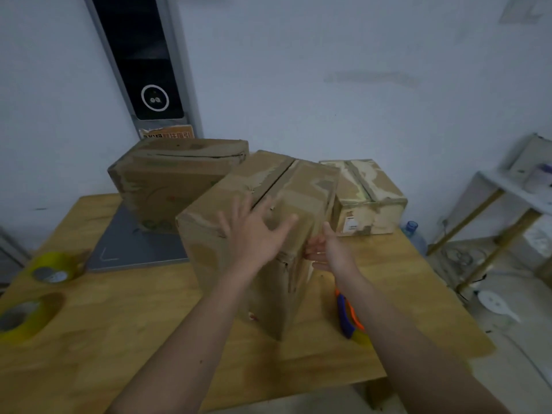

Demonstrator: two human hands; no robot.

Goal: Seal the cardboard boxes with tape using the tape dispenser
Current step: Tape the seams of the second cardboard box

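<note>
The wooden worktop (125, 330) carries three cardboard boxes. The middle box (268, 204) stands at the centre, tall, its top flaps meeting along a seam. A second box (167, 180) sits at 11 o'clock from it, partly on a grey mat (131, 249); a third box (367, 195) sits at 2 o'clock, its top patched with torn tape marks.

The left hand (254, 234) lies flat on the middle box's near top edge, fingers (239, 204) spread and straight. The right hand (325, 249) presses against that box's right side wall, its fingers seemingly straight too, though blur makes that uncertain.

Two yellow tape rolls lie at the worktop's 9 o'clock edge, the far roll (55, 267) and the near roll (24, 318). A blue and orange cutter (346, 318) lies at 5 o'clock from the middle box, under the right forearm.
</note>
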